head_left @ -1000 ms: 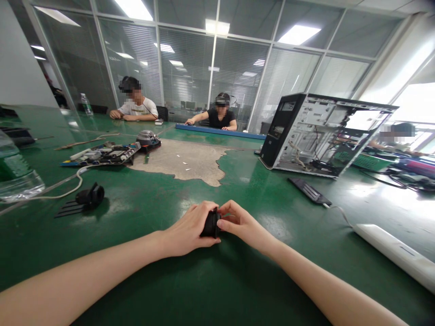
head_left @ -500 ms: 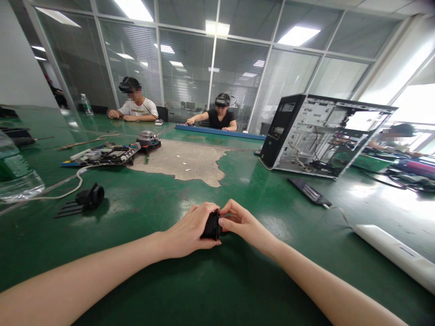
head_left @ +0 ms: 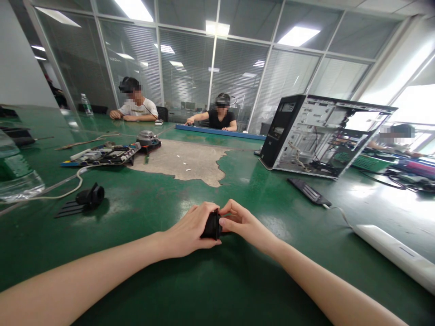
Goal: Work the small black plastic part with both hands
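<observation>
Low over the green table, between both hands, is a small black blocky part [head_left: 210,226] with a flat, flanged right edge; its exact kind does not show. My left hand [head_left: 192,228] wraps around its left side, fingers over the top and thumb along the bottom. At the flanged edge, my right hand [head_left: 238,219] is closed, with thumb and fingertips pressed against the part. The palm of my left hand hides much of it. To the left lies a black headset-like piece with a round opening and a strap of parallel strips [head_left: 90,195].
A circuit board [head_left: 105,155] and a round fan-like unit [head_left: 148,139] lie back left, beside a water bottle [head_left: 16,172]. An open computer case [head_left: 306,136] stands at right, near a white power strip [head_left: 394,253] with a cable. Other people sit across the table [head_left: 152,271].
</observation>
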Tool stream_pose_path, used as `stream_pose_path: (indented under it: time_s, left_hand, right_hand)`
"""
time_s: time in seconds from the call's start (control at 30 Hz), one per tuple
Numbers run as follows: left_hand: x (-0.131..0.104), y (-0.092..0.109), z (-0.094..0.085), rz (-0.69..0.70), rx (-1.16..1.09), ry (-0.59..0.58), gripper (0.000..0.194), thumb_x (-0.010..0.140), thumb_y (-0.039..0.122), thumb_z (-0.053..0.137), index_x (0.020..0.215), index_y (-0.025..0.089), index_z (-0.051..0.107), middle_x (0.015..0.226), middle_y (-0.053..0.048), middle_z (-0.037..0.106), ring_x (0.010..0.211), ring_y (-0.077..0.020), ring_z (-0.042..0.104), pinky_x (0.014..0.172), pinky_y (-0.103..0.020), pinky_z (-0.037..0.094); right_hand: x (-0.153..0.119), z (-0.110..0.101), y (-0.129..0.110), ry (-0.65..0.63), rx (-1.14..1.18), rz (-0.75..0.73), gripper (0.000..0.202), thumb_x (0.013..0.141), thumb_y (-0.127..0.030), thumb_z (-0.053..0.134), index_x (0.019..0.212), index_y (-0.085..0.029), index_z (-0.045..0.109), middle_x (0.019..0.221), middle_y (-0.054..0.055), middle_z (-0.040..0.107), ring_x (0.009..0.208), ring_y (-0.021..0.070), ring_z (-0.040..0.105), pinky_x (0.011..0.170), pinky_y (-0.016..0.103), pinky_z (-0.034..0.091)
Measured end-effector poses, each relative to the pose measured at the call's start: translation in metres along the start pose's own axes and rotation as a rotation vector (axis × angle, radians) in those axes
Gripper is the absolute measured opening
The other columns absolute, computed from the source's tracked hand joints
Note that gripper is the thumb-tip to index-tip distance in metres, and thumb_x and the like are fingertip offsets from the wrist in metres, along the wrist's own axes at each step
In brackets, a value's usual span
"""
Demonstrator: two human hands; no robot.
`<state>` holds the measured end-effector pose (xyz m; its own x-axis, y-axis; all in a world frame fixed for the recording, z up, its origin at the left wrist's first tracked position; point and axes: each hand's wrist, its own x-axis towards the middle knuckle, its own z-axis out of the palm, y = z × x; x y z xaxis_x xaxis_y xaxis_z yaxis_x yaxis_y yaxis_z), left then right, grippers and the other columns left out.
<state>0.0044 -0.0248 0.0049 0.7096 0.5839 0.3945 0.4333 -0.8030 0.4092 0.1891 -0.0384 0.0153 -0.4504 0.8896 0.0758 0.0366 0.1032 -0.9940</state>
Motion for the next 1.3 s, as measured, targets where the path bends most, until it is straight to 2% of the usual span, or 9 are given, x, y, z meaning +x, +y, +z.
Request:
stream_pose_path:
  time_s: [0.2,0.4,0.63,0.77,0.97,1.13,1.3]
  left_hand:
    - [-0.001,-0.001,0.001,0.019,-0.002,0.015,0.059,0.072,0.030,0.063,0.117,0.021,0.027,0.114,-0.008,0.044,0.099,-0.0225,0.045,0.085,-0.037,0.037]
    - [-0.001,-0.001,0.001,0.015,0.006,0.015,0.058,0.072,0.030,0.063,0.116,0.021,0.027,0.114,-0.008,0.044,0.098,-0.0227,0.046,0.084,-0.038,0.037]
    - [0.000,-0.004,0.002,0.034,0.038,0.054,0.060,0.073,0.031,0.063,0.118,0.021,0.026,0.115,-0.009,0.044,0.102,-0.0241,0.045,0.086,-0.039,0.037]
    - [0.002,-0.007,0.001,0.072,0.079,0.056,0.059,0.075,0.031,0.061,0.120,0.020,0.025,0.116,-0.010,0.043,0.108,-0.0243,0.041,0.090,-0.039,0.034]
    - [0.002,-0.009,0.002,0.077,0.087,0.067,0.059,0.075,0.031,0.060,0.120,0.020,0.024,0.118,-0.011,0.042,0.109,-0.0243,0.041,0.091,-0.040,0.034]
    - [0.002,-0.008,0.002,0.079,0.076,0.067,0.060,0.075,0.033,0.061,0.121,0.021,0.025,0.119,-0.011,0.043,0.110,-0.0257,0.041,0.090,-0.041,0.035]
    - [0.002,-0.006,0.000,0.077,0.070,0.062,0.059,0.075,0.031,0.061,0.121,0.021,0.025,0.120,-0.011,0.043,0.109,-0.0248,0.042,0.091,-0.040,0.034]
  right_hand:
    - [0.002,-0.001,0.002,0.017,-0.016,0.111,0.030,0.068,-0.038,0.064,0.084,-0.019,0.048,0.085,-0.001,0.052,0.075,0.0112,0.054,0.069,0.029,0.047]
    - [-0.001,-0.003,-0.004,-0.050,-0.049,-0.010,0.033,0.062,-0.025,0.072,0.079,-0.020,0.044,0.087,-0.003,0.052,0.082,0.0118,0.054,0.071,0.026,0.044]
    - [0.002,0.003,0.001,0.041,0.031,0.027,0.029,0.068,-0.037,0.065,0.080,-0.020,0.045,0.084,-0.003,0.052,0.074,0.0106,0.054,0.069,0.028,0.046]
    - [0.003,0.000,0.005,0.055,-0.034,0.048,0.029,0.070,-0.035,0.063,0.088,-0.020,0.047,0.088,0.000,0.052,0.077,0.0121,0.055,0.073,0.030,0.046]
    - [0.000,-0.002,0.002,0.000,-0.089,-0.081,0.031,0.065,-0.026,0.069,0.083,-0.021,0.045,0.089,-0.002,0.051,0.087,0.0140,0.055,0.075,0.029,0.045]
    - [0.002,0.000,0.006,0.049,-0.044,-0.048,0.024,0.071,-0.033,0.063,0.081,-0.020,0.045,0.086,-0.002,0.054,0.078,0.0121,0.056,0.073,0.030,0.046]
    - [0.004,-0.002,0.011,0.061,-0.087,-0.022,0.025,0.072,-0.033,0.062,0.088,-0.020,0.047,0.091,0.001,0.053,0.081,0.0130,0.056,0.073,0.030,0.046]
